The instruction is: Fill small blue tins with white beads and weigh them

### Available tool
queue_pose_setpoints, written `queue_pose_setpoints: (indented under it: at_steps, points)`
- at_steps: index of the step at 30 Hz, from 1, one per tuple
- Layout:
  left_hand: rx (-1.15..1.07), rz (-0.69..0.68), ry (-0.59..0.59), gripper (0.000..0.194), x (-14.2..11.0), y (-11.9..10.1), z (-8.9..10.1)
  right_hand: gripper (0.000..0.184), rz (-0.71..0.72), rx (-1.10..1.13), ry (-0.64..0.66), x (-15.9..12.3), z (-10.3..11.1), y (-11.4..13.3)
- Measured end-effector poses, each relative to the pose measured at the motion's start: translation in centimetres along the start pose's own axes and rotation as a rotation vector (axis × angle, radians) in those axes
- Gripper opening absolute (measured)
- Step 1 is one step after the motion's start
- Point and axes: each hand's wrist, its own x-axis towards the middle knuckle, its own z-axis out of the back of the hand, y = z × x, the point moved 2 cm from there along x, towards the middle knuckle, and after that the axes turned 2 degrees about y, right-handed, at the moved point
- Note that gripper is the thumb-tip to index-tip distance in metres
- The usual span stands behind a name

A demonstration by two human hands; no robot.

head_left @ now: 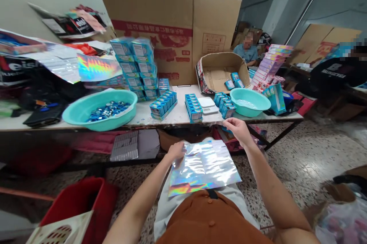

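Film sheet (205, 167), silver and shiny with rainbow colour at its near edge, lies on the lap (162, 215), just right of the left hand (176, 152) and closer to the body than the right hand (237, 129). The left hand has bent fingers at the sheet's upper left corner; whether they grip it or only touch it, one cannot tell. The right hand is at the table (183, 90) edge, with thumb and finger brought together; what is between them cannot be made out. Such film probably slips and creases easily, so it seems good to steady the corner with light fingertips, to keep it flat, and to avoid a sharp pull. Just beyond the right hand is a group of small blue boxes (225, 105), and beyond it to the right, a turquoise basin (249, 111). Between both hands, further away, are a row of blue boxes (194, 108) and a white scale (207, 102). Well left of the left hand, another basin (114, 122) holds shiny blue pieces (107, 111).
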Motion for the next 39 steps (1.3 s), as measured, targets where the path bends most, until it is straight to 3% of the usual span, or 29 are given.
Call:
queue_pose_setpoints:
  at_steps: [6, 9, 14, 17, 20, 23, 26, 39]
  points:
    - [0.031, -0.02, -0.131, 0.048, 1.1, -0.1, -0.3, 0.037, -0.062, -0.042, 0.117, 4.2, -2.8, 0.4]
    - [-0.044, -0.039, -0.238, 0.039, 1.5, -0.5, 0.7, 0.036, -0.083, -0.054, 0.181, 6.6, -4.3, 0.2]
    - [-0.459, -0.024, -0.504, 0.025, 1.9, -1.6, 5.7, 0.034, -0.099, -0.069, 0.288, 10.1, -6.5, -0.6]
    - [-0.882, 0.011, -0.6, 0.037, 2.7, -1.9, 9.0, 0.033, -0.11, -0.107, 0.329, 11.7, -7.5, -0.9]
    - [-1.285, 0.075, -0.543, 0.054, 3.9, -2.1, 11.1, 0.031, -0.114, -0.136, 0.352, 12.9, -8.4, -1.4]
    - [-1.46, 0.115, -0.406, 0.057, 5.1, -2.6, 12.2, 0.029, -0.122, -0.147, 0.359, 14.1, -9.1, -2.4]
    - [-1.486, 0.103, -0.344, 0.051, 6.3, -3.0, 12.7, 0.027, -0.139, -0.148, 0.351, 15.1, -9.6, -3.8]
    - [-1.421, 0.2, -0.397, 0.04, 8.7, -2.9, 13.3, 0.02, -0.235, -0.181, 0.342, 18.1, -10.0, -7.8]
